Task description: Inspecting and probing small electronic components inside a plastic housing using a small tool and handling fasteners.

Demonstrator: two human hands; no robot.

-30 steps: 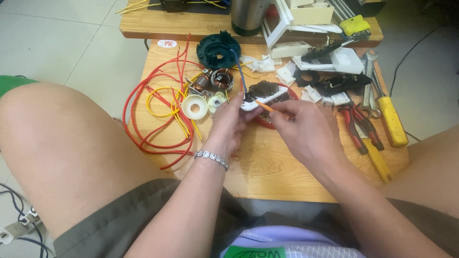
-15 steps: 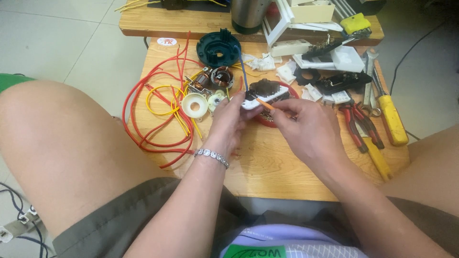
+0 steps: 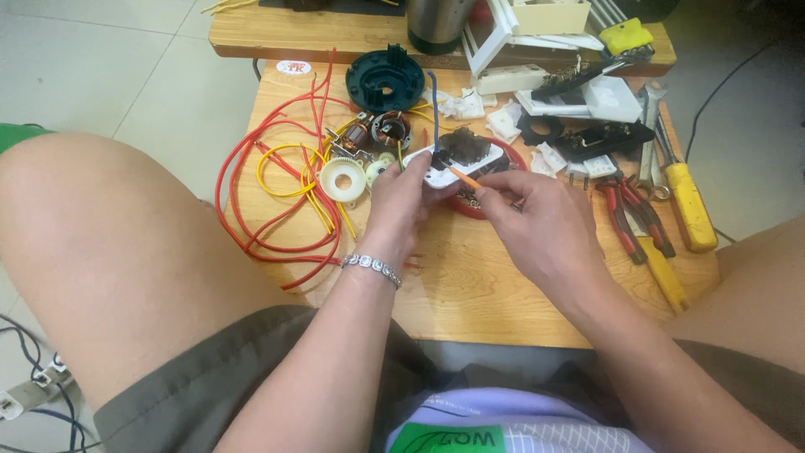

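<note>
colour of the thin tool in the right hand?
Orange tool, pinched in the right hand; head view, the only one, shows it.

Bright, even daylight with soft, shallow shadows beneath the fingers point(image 3: 503, 195) of the right hand point(image 3: 541, 231) and left hand point(image 3: 401, 201). Focus is sharp around the fingertips; mild wide-angle bending shows far from them, at the edges. No glare; slight softness on the steel cylinder point(image 3: 438, 23) beyond.
</note>
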